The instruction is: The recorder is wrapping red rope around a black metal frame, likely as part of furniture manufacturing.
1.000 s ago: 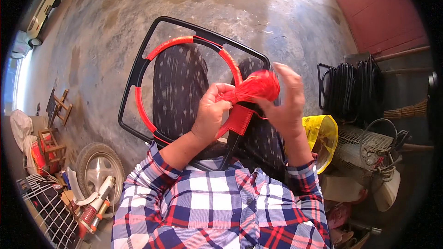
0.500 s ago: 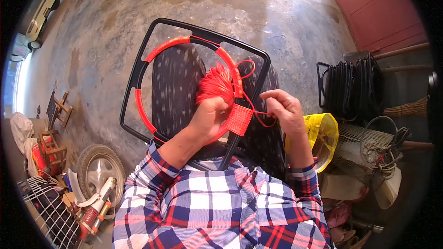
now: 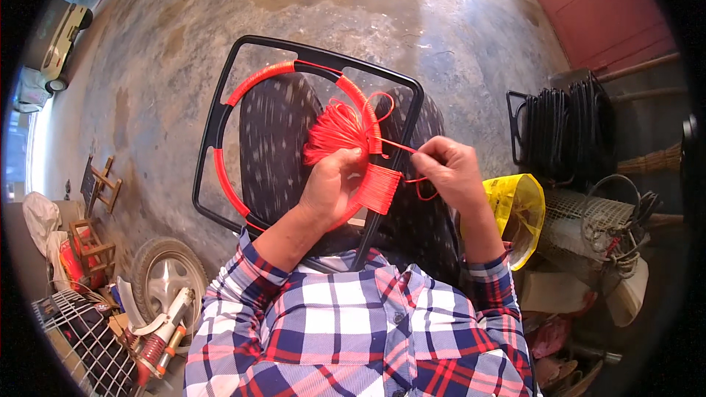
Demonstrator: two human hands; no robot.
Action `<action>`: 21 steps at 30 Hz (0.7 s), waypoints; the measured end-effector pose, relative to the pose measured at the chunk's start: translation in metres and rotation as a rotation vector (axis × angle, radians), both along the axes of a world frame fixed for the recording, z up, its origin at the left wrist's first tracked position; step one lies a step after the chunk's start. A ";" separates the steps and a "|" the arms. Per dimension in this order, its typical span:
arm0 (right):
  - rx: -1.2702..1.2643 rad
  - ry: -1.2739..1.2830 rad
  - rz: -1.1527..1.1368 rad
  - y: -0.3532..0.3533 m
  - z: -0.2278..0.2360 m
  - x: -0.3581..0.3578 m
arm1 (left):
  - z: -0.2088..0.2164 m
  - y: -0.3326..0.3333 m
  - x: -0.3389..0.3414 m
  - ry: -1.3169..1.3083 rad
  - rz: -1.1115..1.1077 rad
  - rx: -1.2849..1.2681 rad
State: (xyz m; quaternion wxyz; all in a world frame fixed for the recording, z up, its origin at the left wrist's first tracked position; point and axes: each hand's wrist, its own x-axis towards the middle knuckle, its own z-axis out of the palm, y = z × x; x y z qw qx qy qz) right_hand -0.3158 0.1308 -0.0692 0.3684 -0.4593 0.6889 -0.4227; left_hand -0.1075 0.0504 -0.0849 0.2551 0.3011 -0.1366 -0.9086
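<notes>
Now pulling the cord (image 3: 393,144) straighter than half a second ago, right of the ring (image 3: 259,76), pinched in the right hand (image 3: 450,169); seemingly taking out slack. With left hand (image 3: 327,190), clasping the bundle (image 3: 332,132) inside the ring. Possibly in the way, right of the ring: the frame (image 3: 215,125) bar and a loose loop (image 3: 381,94). Farther right of the ring, a bag (image 3: 502,192); lower left, a wheel (image 3: 163,283).

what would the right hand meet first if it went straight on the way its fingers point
Likely the black frame's side bar, just to the left of the right hand, though depth is unclear and it might pass above.
</notes>
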 end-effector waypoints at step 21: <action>-0.277 0.572 0.221 -0.006 -0.003 0.018 | -0.010 -0.005 0.000 0.151 -0.122 0.117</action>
